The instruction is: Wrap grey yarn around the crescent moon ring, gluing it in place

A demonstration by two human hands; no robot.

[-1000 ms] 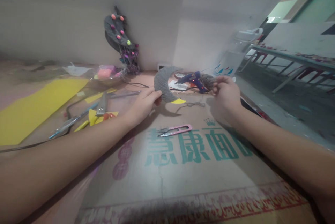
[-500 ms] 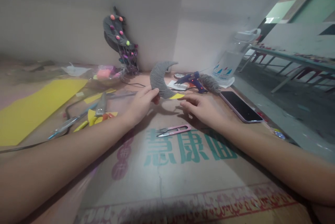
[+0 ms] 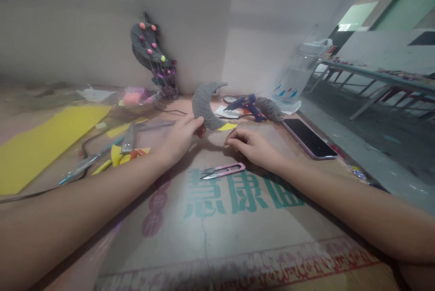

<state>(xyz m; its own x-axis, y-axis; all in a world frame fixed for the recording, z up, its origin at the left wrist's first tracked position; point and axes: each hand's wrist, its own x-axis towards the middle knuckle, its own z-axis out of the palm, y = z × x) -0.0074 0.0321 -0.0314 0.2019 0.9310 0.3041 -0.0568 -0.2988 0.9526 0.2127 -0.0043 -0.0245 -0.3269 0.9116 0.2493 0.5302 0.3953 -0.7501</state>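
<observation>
My left hand [image 3: 185,139] is closed on a crescent moon [image 3: 203,106] wrapped in grey yarn, held upright above the cardboard by its lower left curve. The lower tip [image 3: 228,126] of the moon is bare yellow. Just below and right of that tip is my right hand [image 3: 249,146], its fingers bent and thumb pressed towards them; whatever may be between them is too small to make out. Pink-handled thread snips [image 3: 224,170] lie on the printed cardboard [image 3: 210,232] between my forearms.
A blue glue gun [image 3: 247,106], grey yarn [image 3: 270,109], a phone [image 3: 309,138] and a water bottle [image 3: 295,73] stand or lie at right. Left are yellow sheet [image 3: 50,146], scissors [image 3: 88,162] and a utility knife [image 3: 128,139]. A pompom-dotted grey crescent [image 3: 147,44] leans on the wall.
My right hand has drawn slightly left and down from the yellow tip, and its fingers have curled in more. My left hand still holds the moon; the view has shifted a little.
</observation>
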